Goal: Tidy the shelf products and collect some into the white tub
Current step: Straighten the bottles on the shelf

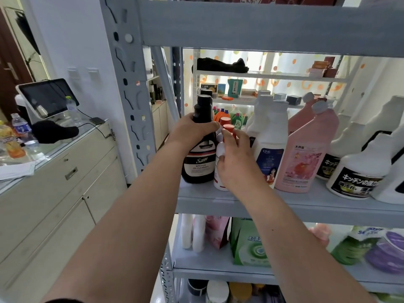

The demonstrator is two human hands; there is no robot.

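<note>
Left hand (193, 130) grips black bottle (200, 159) (right hand (237, 159) holds white bottle (219, 149))

Your grey shelf board (306, 207) carries, from its left end, a dark Sam bottle (200, 165), a small red-capped white bottle (219, 157) just beside it, then a blue-labelled white bottle (272, 134), a pink bottle (306, 149) and black-labelled white bottles (360, 158).

A tilted screen (47, 99) and water bottle (20, 127) stand on the counter (72, 154).

White wall (72, 40), cream cabinet (54, 193) left, brown door (8, 68); backlit dotted curtain (273, 60) behind
</note>
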